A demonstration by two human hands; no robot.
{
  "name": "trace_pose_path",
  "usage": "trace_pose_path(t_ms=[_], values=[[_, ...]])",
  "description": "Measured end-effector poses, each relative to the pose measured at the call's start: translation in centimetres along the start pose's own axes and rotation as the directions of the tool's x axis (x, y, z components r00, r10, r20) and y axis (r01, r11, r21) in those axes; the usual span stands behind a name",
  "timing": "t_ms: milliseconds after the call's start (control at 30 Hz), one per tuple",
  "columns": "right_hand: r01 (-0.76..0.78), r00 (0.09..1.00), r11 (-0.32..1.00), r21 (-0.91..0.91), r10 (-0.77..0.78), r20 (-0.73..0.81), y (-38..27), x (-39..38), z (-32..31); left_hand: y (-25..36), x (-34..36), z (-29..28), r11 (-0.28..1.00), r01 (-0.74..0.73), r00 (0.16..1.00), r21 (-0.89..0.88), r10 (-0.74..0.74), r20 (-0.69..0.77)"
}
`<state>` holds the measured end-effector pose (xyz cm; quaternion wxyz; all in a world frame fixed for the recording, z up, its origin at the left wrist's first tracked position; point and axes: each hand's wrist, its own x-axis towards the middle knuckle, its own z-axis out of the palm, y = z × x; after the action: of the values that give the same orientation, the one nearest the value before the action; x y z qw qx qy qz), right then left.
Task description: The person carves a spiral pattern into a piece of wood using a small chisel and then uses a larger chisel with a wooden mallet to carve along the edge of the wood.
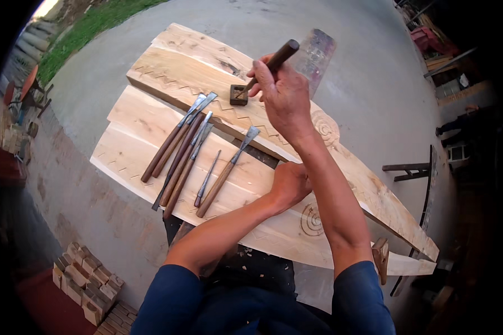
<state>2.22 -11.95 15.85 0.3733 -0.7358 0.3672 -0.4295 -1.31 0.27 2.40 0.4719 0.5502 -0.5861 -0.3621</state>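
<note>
My right hand (288,97) is closed round a dark, round-handled tool (283,54), whose thin lower end points into a small square dark box (238,95). The box sits on the far pale wooden board (190,70), beside a carved zigzag line. Curled and low over the near board (134,125), my left hand (289,183) has its fingers partly hidden behind my right forearm; what it holds, if anything, is out of sight. Several wood-handled chisels (176,148) lie side by side left of it. Closer to that hand are a slim chisel (208,178) and a wide-bladed chisel (229,170).
Spiral carvings (312,219) mark the boards, which narrow toward the right. A wooden mallet-like piece (380,258) stands at the near edge. Beyond the boards lies a stained plank (318,58). Stacked wood blocks (86,279) are at lower left, and a dark trestle (411,170) at right.
</note>
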Motion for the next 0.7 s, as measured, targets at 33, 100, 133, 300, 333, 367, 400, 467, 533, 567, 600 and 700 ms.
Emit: trace_pose_path(t_ms=[33, 100, 133, 300, 333, 367, 400, 467, 533, 567, 600, 700], values=[[0.033, 0.999, 0.999, -0.004, -0.033, 0.001, 0.7, -0.4, -0.6, 0.5, -0.1, 0.9, 0.998, 0.005, 1.0, -0.061, -0.004, 0.01], [0.144, 0.989, 0.979, -0.145, -0.14, 0.038, 0.1, -0.2, 2.0, -2.5, -0.7, 1.0, 0.978, 0.03, 1.0, -0.206, -0.03, 0.004], [0.265, 0.964, 0.926, -0.269, -0.261, 0.05, -0.1, -0.4, 3.5, -3.4, -0.4, 0.8, 0.953, 0.081, 0.997, -0.292, -0.078, 0.024], [0.431, 0.893, 0.892, -0.135, -0.444, -0.08, 1.3, -3.8, 3.3, -3.8, -0.2, -0.4, 0.954, 0.2, 0.967, -0.223, -0.156, 0.199], [0.414, 0.898, 0.898, -0.149, -0.43, -0.096, 0.6, -5.1, 1.6, -3.5, -0.6, -0.5, 0.953, 0.206, 0.962, -0.221, -0.155, 0.225], [0.439, 0.865, 0.853, -0.282, -0.486, -0.127, 0.1, -6.8, -0.1, -3.3, -1.0, -0.8, 0.937, 0.249, 0.953, -0.245, -0.191, 0.235], [0.449, 0.823, 0.79, -0.418, -0.547, -0.15, -0.4, -8.3, -2.3, -2.7, -1.0, -0.7, 0.921, 0.284, 0.943, -0.267, -0.218, 0.25], [0.402, 0.768, 0.669, -0.625, -0.618, -0.169, 0.0, -12.0, -8.2, -0.7, -1.6, 1.7, 0.91, 0.101, 0.995, -0.403, -0.09, 0.047], [0.268, 0.788, 0.675, -0.688, -0.564, -0.245, 2.8, -15.5, -11.8, -3.6, -0.8, -1.0, 0.99, -0.129, 0.984, 0.065, 0.119, 0.134], [0.176, 0.812, 0.641, -0.747, -0.524, -0.258, 4.3, -17.8, -13.8, -2.7, -0.7, -0.6, 0.985, 0.046, 0.99, -0.166, -0.023, 0.138], [0.081, 0.827, 0.632, -0.771, -0.474, -0.301, 5.3, -20.2, -15.5, -2.4, -0.6, -0.4, 0.979, 0.089, 0.989, -0.184, -0.065, 0.135], [-0.094, 0.845, 0.573, -0.814, -0.386, -0.369, 7.0, -26.2, -18.5, -2.8, 0.1, -0.8, 0.98, 0.132, 0.987, -0.15, -0.115, 0.114]])
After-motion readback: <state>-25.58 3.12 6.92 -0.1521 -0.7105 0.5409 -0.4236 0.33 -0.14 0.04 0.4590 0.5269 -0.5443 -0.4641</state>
